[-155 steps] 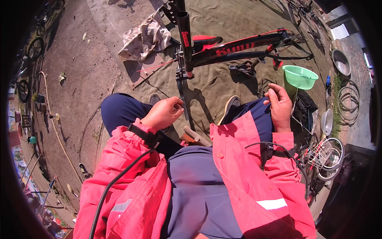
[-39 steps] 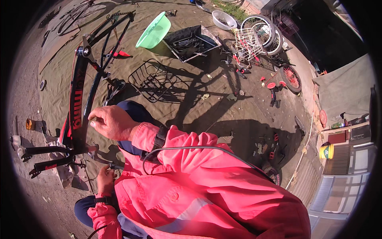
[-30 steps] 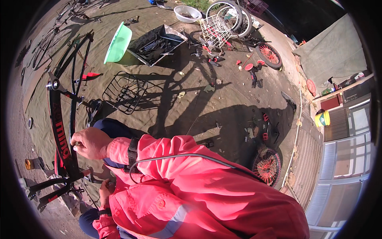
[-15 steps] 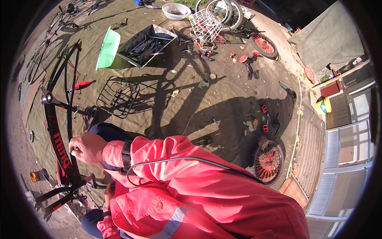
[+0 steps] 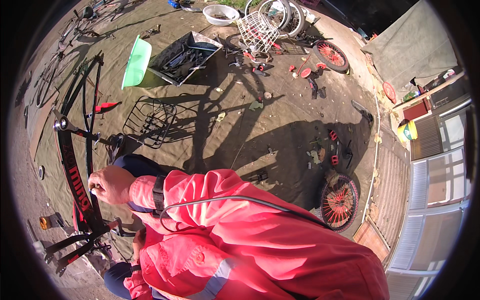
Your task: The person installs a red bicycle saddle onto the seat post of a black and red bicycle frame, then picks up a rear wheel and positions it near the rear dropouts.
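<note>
A black bicycle frame (image 5: 73, 167) with red marks stands at my left, without wheels. My right hand (image 5: 112, 185) is closed beside its tubes, thumb and fingers pressed together. A small dark bit shows at the fingertips, too small to name. Whether the fingers also touch the frame I cannot tell. Lower down, my left hand (image 5: 138, 242) is mostly covered by my pink jacket, its fingers hidden. A crank arm (image 5: 62, 122) sits on the frame. My bent knees in dark blue trousers (image 5: 137, 162) are close to it.
Beyond the frame lie a black wire rack (image 5: 150, 122), a metal bin of tools (image 5: 182, 59) and a green basin (image 5: 136, 62). A white basket (image 5: 258, 32), loose wheels and small parts are scattered farther off. A red-spoked wheel (image 5: 339, 204) lies right of my sleeve.
The view has shifted very slightly. My right hand stays closed in nearly the same place by the frame, and nothing else has visibly moved.
</note>
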{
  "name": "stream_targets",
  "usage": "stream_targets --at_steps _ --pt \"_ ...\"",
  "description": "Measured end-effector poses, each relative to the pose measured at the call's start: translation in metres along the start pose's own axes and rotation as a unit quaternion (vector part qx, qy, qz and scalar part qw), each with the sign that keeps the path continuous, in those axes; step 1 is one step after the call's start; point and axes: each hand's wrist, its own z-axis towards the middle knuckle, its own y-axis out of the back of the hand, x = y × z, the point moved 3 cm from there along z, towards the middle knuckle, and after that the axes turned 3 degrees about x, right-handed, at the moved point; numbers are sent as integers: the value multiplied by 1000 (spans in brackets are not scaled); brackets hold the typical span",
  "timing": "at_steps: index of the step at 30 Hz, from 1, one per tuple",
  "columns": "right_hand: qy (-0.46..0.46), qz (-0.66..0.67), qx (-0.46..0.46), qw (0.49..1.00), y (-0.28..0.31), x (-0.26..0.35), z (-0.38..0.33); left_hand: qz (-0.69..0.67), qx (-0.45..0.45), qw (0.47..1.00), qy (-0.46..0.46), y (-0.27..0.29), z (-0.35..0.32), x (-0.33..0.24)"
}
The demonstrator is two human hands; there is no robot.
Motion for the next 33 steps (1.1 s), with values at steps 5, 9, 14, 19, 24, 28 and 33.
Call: stream_targets --at_steps 5,9,14,19,24,28,33 --pt "24 -2 -10 1000 -1 0 0 -2 1 1000 -3 1 1 -3" --pt "17 -7 -12 1000 -1 -1 -1 -3 2 1000 -2 1 1 -7" --pt "24 -8 -16 1000 -4 -3 0 -1 1 1000 3 2 -1 -10" --pt "29 -12 -15 999 -4 -4 0 -4 3 1000 6 2 -3 -9" --pt "24 -4 -3 1000 0 0 -2 -16 0 1000 -1 -1 -12 -21" --pt "22 -30 22 999 -1 -1 0 -101 -1 995 -3 -11 -29 -51" --pt "76 -49 20 996 -2 5 4 -83 -76 993 38 -19 -53 -86"
